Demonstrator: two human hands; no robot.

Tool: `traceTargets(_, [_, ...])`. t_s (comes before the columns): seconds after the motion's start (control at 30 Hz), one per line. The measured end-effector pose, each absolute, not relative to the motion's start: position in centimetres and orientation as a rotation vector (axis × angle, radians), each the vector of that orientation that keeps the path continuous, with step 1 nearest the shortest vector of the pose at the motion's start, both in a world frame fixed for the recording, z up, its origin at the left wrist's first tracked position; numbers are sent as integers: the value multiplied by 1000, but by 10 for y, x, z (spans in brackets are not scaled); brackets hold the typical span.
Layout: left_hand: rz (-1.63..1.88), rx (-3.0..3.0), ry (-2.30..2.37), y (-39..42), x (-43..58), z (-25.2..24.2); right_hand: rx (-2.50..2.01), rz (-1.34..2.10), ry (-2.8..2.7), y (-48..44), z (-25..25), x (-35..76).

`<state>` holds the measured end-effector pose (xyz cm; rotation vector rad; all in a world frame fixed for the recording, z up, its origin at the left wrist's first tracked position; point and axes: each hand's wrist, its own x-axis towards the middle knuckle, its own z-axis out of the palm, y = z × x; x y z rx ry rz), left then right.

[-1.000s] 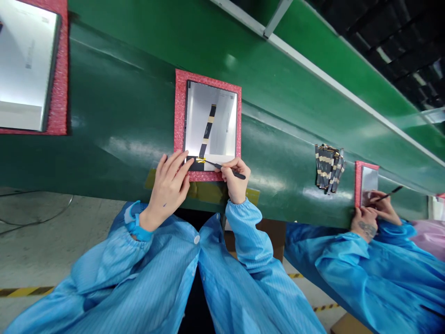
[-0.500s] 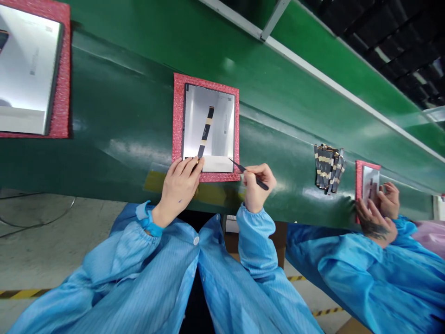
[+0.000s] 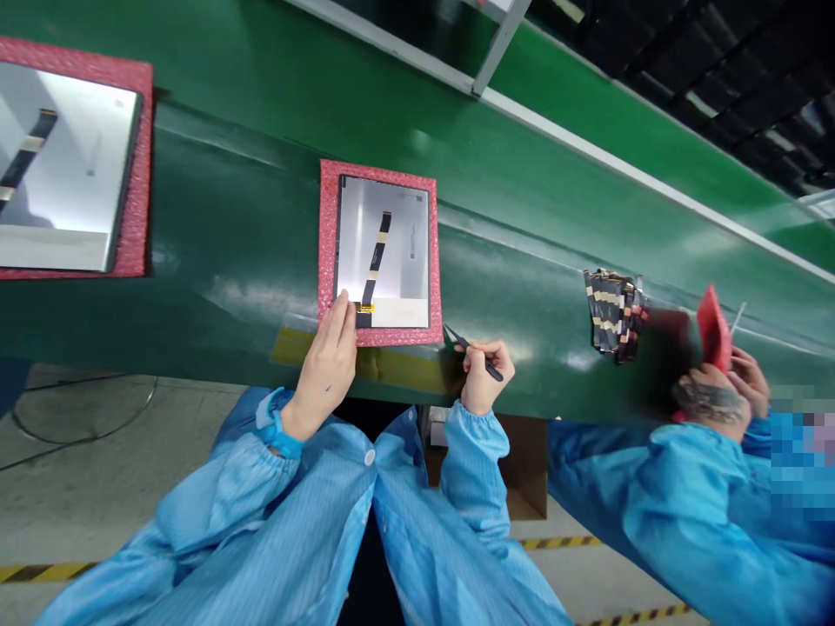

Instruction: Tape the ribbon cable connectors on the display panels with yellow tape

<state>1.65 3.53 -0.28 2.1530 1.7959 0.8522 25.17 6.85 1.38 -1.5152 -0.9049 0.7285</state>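
A display panel [image 3: 412, 283] with a silvery back lies on a red foam sheet [image 3: 378, 336] in front of me. Along it runs a black-and-tan flex cable [image 3: 377, 256], slanting down to a small yellow-and-black connector area at the lower edge. My left hand [image 3: 331, 356] rests flat on the panel's lower-left corner, fingers stretched out beside the cable's lower end. In my right hand [image 3: 484, 374], just right of the foam corner, are black tweezers [image 3: 495, 373]. Their tips point up-left, apart from the panel.
Another panel [image 3: 71, 209] with a cable lies on red foam at the left. A pile of flex cables [image 3: 613, 313] sits to the right on the green bench [image 3: 228, 235]. Farther right, a co-worker's hands [image 3: 718, 400] hold up a red foam piece [image 3: 714, 330].
My right hand has drawn the tweezers down, off the panel. My left fingers have shifted left, uncovering the cable's lower end. The co-worker's red foam has been lifted upright.
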Motion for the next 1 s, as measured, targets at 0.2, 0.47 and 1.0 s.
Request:
traceTargets(0.2, [996,1858,2178,64,-7,12,-1459,726,-883,71,6,254])
traceTargets(0.47, [1046,1647,2076,97,-16,10,-1406,798,-1131,52,21,234])
traceTargets(1.0, [1657,765,1876,112,-134,45,-1177,764,-1304,36,48,234])
